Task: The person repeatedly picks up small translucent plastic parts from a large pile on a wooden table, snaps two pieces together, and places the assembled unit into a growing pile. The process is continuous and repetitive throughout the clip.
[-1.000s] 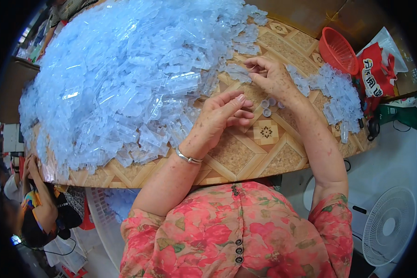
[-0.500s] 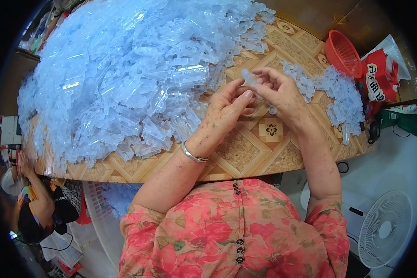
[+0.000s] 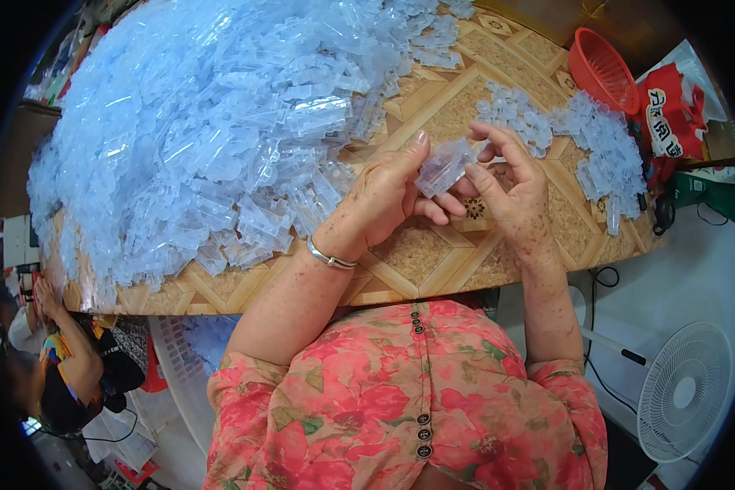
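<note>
Between my two hands is a clear plastic piece (image 3: pixel 446 169), flat and roughly rectangular, held tilted above the table. My left hand (image 3: pixel 388 192) has the piece's left edge between its raised thumb and the fingers below. My right hand (image 3: pixel 514 192) grips the other end, its thumb pressed on the near right edge and its index finger raised. A large heap of clear bluish plastic pieces (image 3: pixel 212 131) covers the table to the left of my hands. Smaller groups of round clear pieces (image 3: pixel 514 118) and longer clear pieces (image 3: pixel 608 163) lie to the right.
The patterned table (image 3: pixel 433 278) curves along its near edge. At the far right stand a red plastic basket (image 3: pixel 600 73) and a red bag (image 3: pixel 670 114). Beside the table is a white fan (image 3: pixel 684 392). Another person's arm (image 3: pixel 77 351) shows at the left edge.
The clear piece has turned from edge-on to show its broad face. My hands have moved slightly apart and a little nearer to me, and my left thumb has lifted.
</note>
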### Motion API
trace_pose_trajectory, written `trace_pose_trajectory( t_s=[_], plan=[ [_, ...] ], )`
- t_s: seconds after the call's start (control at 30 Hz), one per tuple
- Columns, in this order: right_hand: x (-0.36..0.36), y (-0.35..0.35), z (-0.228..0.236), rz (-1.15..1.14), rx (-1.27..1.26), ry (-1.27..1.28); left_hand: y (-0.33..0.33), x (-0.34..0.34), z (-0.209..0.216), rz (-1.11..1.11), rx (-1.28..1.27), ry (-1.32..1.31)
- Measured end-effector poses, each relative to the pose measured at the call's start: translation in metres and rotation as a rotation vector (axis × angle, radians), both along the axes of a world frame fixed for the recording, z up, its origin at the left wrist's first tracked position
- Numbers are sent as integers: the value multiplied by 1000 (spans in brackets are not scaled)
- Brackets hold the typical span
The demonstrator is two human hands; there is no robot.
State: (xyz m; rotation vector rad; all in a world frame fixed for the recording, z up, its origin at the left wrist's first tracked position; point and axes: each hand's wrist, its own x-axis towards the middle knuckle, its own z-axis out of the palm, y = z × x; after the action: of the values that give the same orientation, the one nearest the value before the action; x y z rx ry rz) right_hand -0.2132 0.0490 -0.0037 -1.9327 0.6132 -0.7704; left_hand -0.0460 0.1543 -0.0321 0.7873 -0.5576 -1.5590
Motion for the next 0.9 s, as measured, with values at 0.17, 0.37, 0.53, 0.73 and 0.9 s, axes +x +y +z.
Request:
trace_pose_trajectory(
  t_s=[0.17, 0.37, 0.53, 0.73, 0.9],
  plan=[
    [-7, 1, -5, 31, 145, 26, -1, 1, -1, -4, 58, -17],
    [-19, 1, -20, -108, 66, -45, -1, 2, 2, 45, 42, -26],
    [-38, -1, -20, -176, -249, 190, -4, 3, 0, 31, 45, 42],
    [-42, -2, -12, -220, -411, 191, 0, 2, 0, 84, 80, 23],
    [-75, -39, -5, -442, -733, 332, -2, 0, 6, 97, 83, -76]
  ],
)
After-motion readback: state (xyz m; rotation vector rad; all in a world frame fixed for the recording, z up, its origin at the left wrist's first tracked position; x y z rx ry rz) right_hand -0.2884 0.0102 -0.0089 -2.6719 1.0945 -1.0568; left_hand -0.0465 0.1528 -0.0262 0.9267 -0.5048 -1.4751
